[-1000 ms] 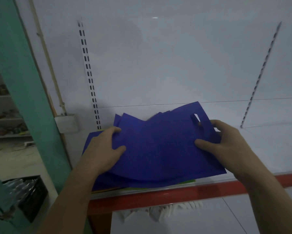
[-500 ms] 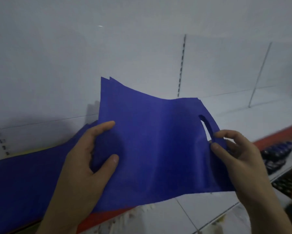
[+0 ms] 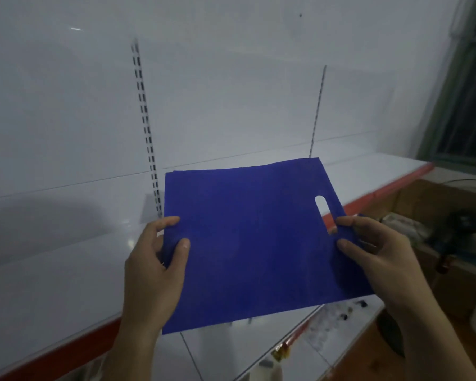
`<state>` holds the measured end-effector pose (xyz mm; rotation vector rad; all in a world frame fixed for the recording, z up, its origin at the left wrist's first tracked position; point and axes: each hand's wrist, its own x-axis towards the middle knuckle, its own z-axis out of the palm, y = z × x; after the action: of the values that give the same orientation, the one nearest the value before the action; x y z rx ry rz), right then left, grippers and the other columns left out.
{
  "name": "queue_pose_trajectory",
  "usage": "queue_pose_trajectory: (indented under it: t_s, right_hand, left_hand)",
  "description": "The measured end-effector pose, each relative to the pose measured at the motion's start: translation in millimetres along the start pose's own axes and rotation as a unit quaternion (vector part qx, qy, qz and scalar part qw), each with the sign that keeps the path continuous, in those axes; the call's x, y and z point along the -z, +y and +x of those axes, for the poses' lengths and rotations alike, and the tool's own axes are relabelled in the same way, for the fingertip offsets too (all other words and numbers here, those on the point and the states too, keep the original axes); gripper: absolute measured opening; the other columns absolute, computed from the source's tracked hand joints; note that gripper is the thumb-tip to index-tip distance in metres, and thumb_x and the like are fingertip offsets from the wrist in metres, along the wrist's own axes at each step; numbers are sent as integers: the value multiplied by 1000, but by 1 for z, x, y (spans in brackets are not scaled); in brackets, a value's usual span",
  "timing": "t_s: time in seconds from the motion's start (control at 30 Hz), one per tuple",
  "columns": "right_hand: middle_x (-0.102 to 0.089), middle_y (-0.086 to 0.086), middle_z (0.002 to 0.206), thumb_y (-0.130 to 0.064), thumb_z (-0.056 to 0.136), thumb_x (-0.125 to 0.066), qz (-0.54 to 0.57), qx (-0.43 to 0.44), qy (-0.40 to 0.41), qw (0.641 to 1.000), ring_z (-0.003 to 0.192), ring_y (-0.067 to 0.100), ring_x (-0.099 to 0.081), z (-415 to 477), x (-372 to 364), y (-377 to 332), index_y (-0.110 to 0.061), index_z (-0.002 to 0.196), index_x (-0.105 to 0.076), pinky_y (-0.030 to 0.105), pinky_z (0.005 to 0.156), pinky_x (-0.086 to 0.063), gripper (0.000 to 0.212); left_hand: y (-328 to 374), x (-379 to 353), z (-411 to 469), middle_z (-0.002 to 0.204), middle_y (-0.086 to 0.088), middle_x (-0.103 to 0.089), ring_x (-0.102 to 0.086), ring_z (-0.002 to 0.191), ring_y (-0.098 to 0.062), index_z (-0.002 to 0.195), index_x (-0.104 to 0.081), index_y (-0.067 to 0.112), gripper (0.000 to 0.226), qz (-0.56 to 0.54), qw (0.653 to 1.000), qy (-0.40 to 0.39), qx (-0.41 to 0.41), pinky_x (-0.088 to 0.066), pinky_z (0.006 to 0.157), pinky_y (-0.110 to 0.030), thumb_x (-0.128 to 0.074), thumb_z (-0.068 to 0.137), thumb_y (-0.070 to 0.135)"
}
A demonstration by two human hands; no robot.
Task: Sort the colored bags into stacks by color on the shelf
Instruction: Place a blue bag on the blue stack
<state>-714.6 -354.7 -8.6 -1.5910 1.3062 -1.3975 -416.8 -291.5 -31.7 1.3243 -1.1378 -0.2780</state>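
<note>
Holding a blue sheaf by both short sides, you have it in the air above the shelf front. Entries run large to small.

Panel (image 3: 231, 92): the white back wall of the unit. A slotted upright (image 3: 146, 127) runs down it behind the sheaf's left corner.

Shelf (image 3: 66, 284): a white deck with a red lip (image 3: 52, 358), passing under the sheaf from left to right.

Bags (image 3: 253, 243): blue and limp, held nearly level, tilted a little toward you. The far edge points at the panel and the near edge overhangs the lip. Doubled edges at the far left corner and beside the right hand suggest more than one bag, but the count cannot be told. No contact with the deck is visible. Judgement: gripping opposite sides keeps the soft fabric taut and its edges squared, ready to go down as a blue stack.

Left hand (image 3: 154, 270): grasps the left edge. The thumb (image 3: 183, 246) presses flat on top and the index finger curls over the far corner. The other fingers are underneath, hidden.

Right hand (image 3: 374, 257): pinches the right edge at the near end of the slot. The thumb lies on top, the index finger (image 3: 346, 221) hooks by the slot's end, and the rest curl beneath.

Slot (image 3: 323, 207): an oval handle cut-out near the right edge. The white deck shows through it.
</note>
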Motion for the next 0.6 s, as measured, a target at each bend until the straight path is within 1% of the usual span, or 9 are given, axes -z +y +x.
queue_pose_trajectory:
  t_s: [0.07,0.17,0.2,0.27,0.3,0.4,0.5,0.53,0.6]
  right_hand:
    - [-60,-24,107,-15,94,-64,-5,-2,0,1000,99,10,-61,24,17,13,-33,108,-68,33,73,-57,23]
    - [-60,-23,106,-19,94,-65,-20,-2,-2,1000,97,10,-61,63,27,30,-30,112,-67,33,73,-57,21]
    - [-62,-21,105,-20,95,-64,-21,-1,-10,1000,95,10,-63,76,25,34,-30,112,-66,31,70,-57,20]
    - [-66,-18,103,-21,96,-64,-22,7,-34,999,89,10,-67,104,14,42,-31,110,-67,25,62,-56,18]
    - [-67,-15,102,-20,96,-64,-26,13,-49,998,86,11,-68,117,5,47,-31,109,-67,23,59,-55,17]
    - [-68,-8,97,-19,94,-66,-27,30,-100,994,80,15,-70,147,-32,61,-31,104,-69,27,57,-53,16]
    - [-69,-9,91,-23,91,-68,-45,54,-164,984,77,17,-69,168,-78,71,-37,98,-69,31,60,-51,15]
    - [-68,-9,91,-24,91,-67,-50,62,-188,979,77,15,-69,173,-94,73,-38,98,-69,31,62,-51,15]
    - [-68,-9,92,-23,93,-65,-52,75,-231,969,79,15,-68,181,-121,79,-38,98,-68,30,62,-49,16]
  left_hand:
    - [4,-30,6,104,11,-72,-72,87,-6,126,-50,39,34,-5,1000,8,24,-62,66,-26,-61,95,30]
    - [3,-60,25,104,19,-66,-70,84,-3,129,-48,38,38,20,1000,18,13,-58,58,-20,-61,93,33]
    - [0,-66,32,108,21,-63,-68,87,-2,127,-50,36,35,48,999,23,2,-56,61,-19,-60,94,33]
    - [-12,-72,46,116,16,-59,-60,100,-4,118,-55,32,24,118,992,38,-7,-51,75,-24,-60,95,32]
    - [-20,-72,51,115,13,-60,-57,104,-8,113,-57,30,18,150,988,49,-5,-48,79,-26,-61,95,31]
    - [-41,-63,63,102,10,-62,-55,98,-9,100,-60,26,5,217,973,74,27,-40,73,-18,-62,95,25]
    - [-57,-43,69,98,14,-59,-55,95,-10,96,-60,26,4,264,957,91,75,-41,76,-25,-59,97,23]
    - [-61,-35,70,97,14,-59,-55,91,-10,96,-60,27,4,283,950,94,86,-41,75,-27,-58,97,23]
    - [-66,-21,70,95,15,-59,-56,83,-5,95,-60,28,4,322,935,103,106,-40,66,-22,-58,97,25]
